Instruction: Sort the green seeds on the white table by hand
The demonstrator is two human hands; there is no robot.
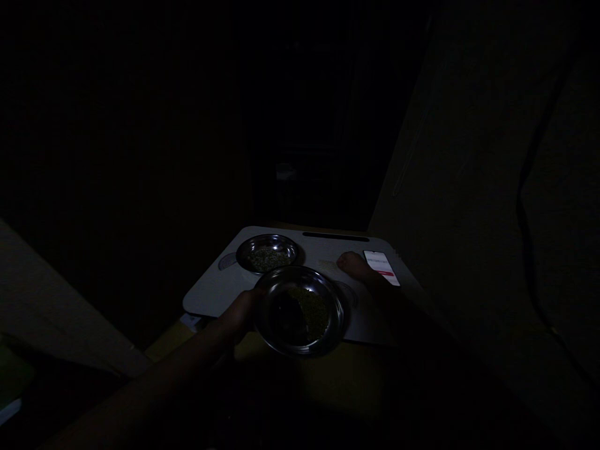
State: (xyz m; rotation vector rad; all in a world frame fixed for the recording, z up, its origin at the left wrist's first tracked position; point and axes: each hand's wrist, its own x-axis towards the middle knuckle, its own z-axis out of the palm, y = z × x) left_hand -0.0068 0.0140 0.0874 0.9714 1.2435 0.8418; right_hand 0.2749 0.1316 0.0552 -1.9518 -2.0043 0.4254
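Note:
In the dim head view my left hand [241, 312] grips the left rim of a shiny steel bowl [340, 319]. This bowl is tilted toward me over the table's near edge, with small yellowish-green grains [312, 309] heaped on its right side. My right hand [355, 265] is closed, low over the white tabletop, right of the bowl; whether anything is in its fingers is hidden. Behind the held bowl, a second steel bowl [291, 249] stands on the table and holds paler greenish grains [268, 258].
The small white table [210, 294] has rounded corners and a dark slot [335, 236] along its far edge. A phone [382, 267] with a lit screen lies at the right, close to my right forearm. A wall [473, 206] with a hanging cable [525, 231] rises at the right.

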